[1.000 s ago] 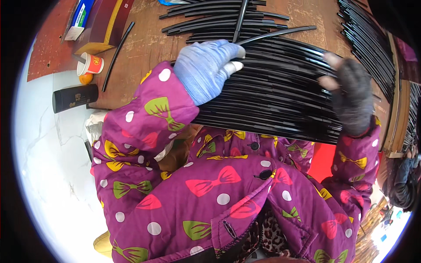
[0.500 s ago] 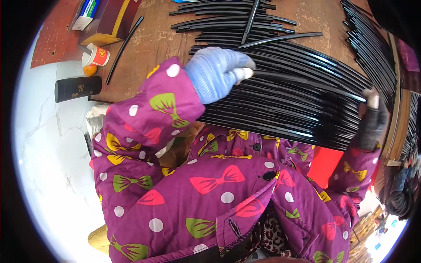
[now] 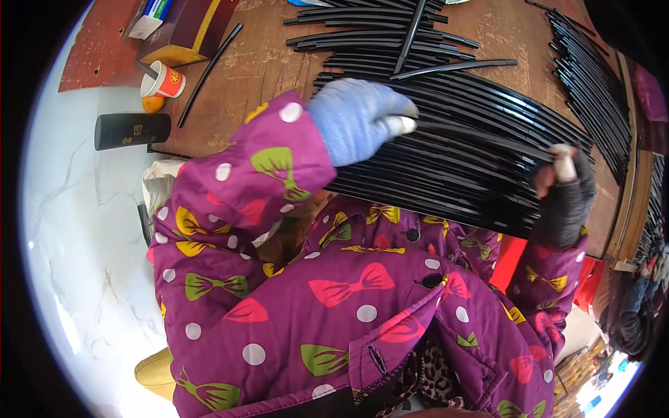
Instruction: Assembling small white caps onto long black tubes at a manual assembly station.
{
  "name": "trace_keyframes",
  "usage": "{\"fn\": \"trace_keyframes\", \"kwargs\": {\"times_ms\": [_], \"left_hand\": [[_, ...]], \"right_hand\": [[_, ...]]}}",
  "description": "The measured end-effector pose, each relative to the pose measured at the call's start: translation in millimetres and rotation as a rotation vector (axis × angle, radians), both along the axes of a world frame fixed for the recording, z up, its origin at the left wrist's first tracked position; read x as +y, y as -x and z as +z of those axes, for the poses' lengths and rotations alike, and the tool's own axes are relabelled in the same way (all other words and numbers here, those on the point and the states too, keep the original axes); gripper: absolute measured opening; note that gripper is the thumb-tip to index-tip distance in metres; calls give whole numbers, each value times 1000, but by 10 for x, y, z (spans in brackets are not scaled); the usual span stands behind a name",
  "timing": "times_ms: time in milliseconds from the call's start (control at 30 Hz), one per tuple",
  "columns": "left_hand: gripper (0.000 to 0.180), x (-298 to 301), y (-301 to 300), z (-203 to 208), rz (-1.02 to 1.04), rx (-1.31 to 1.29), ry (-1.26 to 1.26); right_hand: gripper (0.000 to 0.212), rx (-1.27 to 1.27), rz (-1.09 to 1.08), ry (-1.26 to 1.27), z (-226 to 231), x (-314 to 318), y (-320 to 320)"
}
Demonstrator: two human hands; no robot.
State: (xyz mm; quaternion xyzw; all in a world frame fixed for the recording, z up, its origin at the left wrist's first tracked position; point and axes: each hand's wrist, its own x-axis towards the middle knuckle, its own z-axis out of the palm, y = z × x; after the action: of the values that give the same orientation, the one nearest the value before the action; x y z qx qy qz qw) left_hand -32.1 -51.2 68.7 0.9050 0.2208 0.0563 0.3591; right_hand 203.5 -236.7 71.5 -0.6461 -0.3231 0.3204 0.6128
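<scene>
Many slim black rods (image 3: 446, 164) lie side by side in a wide layer on the wooden table in front of me. My left hand (image 3: 362, 120), in a light blue glove, is closed in a pinch on the left part of one black rod (image 3: 481, 134) just above the layer. That rod slants down to my right hand (image 3: 566, 191), which wears a dark glove with bare fingertips. Its thumb has a pale wrapping and presses over the rod's right end. What lies under the right palm is hidden.
Two loose rods (image 3: 453, 70) cross over the layer at the back. Another pile of rods (image 3: 592, 97) fills the right side. On the left are a lone rod (image 3: 209, 75), a paper cup (image 3: 167, 81), an orange fruit (image 3: 152, 104), a black case (image 3: 132, 131) and a dark red box (image 3: 185, 35).
My right hand has moved left, toward my left hand, along the rod. My left hand keeps its pinch, and the whole view has shifted slightly.
</scene>
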Motion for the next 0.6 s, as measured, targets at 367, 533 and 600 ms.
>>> {"fn": "trace_keyframes", "kwargs": {"times_ms": [367, 533, 600], "left_hand": [[20, 186, 363, -31, 229, 316, 285], [21, 175, 376, -49, 271, 204, 413], [22, 134, 423, -94, 261, 23, 184]], "right_hand": [[25, 316, 90, -146, -191, -321, -591], [26, 303, 77, -138, -261, -422, -654], [26, 296, 67, -125, -278, -430, -658]]}}
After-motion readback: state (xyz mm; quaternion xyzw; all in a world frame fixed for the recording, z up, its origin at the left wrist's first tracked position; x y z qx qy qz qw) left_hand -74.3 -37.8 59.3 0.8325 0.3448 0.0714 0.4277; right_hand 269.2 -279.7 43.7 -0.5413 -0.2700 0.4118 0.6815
